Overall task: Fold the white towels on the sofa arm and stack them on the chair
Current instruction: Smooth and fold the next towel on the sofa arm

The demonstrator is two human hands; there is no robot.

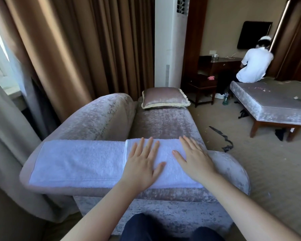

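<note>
White towel (76, 162) lay along sofa arm (233, 167), right end folded over. Left hand (142, 164), right hand (193, 159) pressed flat on doubled part, fingers (150, 145) straight, spread, gripping nothing. Best smooth outward, square edges before next fold.

Right end of white towel (76, 160) beneath left hand (142, 164) and right hand (195, 159); bench (271, 108) past right edge.

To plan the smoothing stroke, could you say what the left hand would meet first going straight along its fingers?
Past the towel, the left hand would be over the lower sofa seat; the cushion at its far end looks first in line, though depth is unclear.
</note>
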